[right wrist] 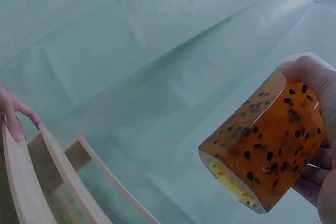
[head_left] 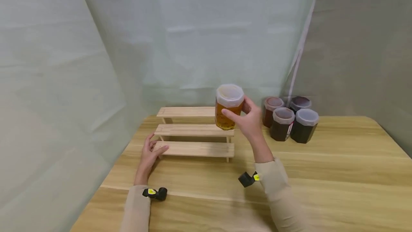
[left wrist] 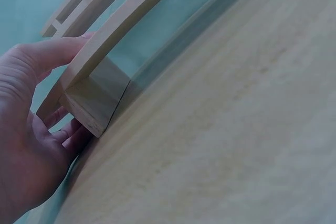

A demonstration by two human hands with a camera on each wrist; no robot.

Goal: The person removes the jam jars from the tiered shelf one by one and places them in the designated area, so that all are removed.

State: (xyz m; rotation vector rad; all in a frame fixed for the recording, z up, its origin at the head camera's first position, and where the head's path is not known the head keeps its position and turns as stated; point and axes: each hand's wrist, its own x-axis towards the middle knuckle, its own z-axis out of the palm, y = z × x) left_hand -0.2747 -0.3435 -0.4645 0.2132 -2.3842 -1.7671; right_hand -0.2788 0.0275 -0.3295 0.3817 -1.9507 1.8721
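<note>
My right hand [head_left: 250, 119] grips a jar [head_left: 229, 106] of amber jelly-like filling with black seeds and a whitish lid, thumb on one side and fingers round the other. The jar is in the air over the right end of a three-step wooden shelf [head_left: 193, 148]. In the right wrist view the seeds show through the jar's [right wrist: 268, 145] clear wall. At the shelf's left end my left hand [head_left: 149, 156] holds the lowest step, its thumb over the board. The left wrist view has the other fingers behind the shelf's leg [left wrist: 100, 98], partly hidden.
Several dark-filled jars stand grouped at the back right of the wooden table [head_left: 338, 174], among them a front jar [head_left: 282, 124] with a label and another jar [head_left: 304, 126] beside it. Pale sheeting [head_left: 206, 46] hangs behind and to the sides.
</note>
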